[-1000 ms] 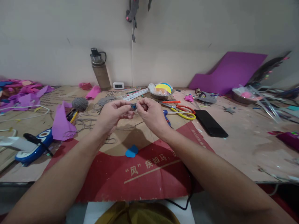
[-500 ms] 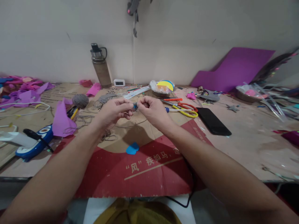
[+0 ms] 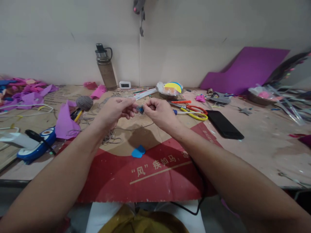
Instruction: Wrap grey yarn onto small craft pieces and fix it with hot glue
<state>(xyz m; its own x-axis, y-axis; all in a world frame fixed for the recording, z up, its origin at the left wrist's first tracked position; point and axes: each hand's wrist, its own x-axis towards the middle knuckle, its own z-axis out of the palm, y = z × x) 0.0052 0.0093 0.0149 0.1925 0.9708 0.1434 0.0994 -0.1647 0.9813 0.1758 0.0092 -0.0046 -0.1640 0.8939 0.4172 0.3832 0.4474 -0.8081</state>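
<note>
Over the middle of the cardboard, my right hand [image 3: 159,113] pinches a small dark-blue piece [image 3: 140,110], mostly covered by the fingers. My left hand [image 3: 121,111] is beside it, thumb raised apart from the curled fingers, whose tips are at the piece's edge. Grey yarn [image 3: 132,130] trails across the cardboard under my hands towards a loose tangle [image 3: 111,137] by my left wrist. Nearer to me lie bright blue rounded foam cutouts [image 3: 138,151], at the edge of the red print on the cardboard [image 3: 167,187].
To the right are scissors [image 3: 198,116], a black phone [image 3: 224,124] and a screwdriver-like tool with a blue collar [image 3: 175,112]. A yarn ball [image 3: 84,103], purple foam [image 3: 66,123] and a blue-and-white glue gun stand [image 3: 36,150] are left. A bottle [image 3: 107,72] stands behind.
My left thumb has lifted away from the small blue piece, and the left fingers have loosened. My right hand still pinches it. The view has shifted slightly.
</note>
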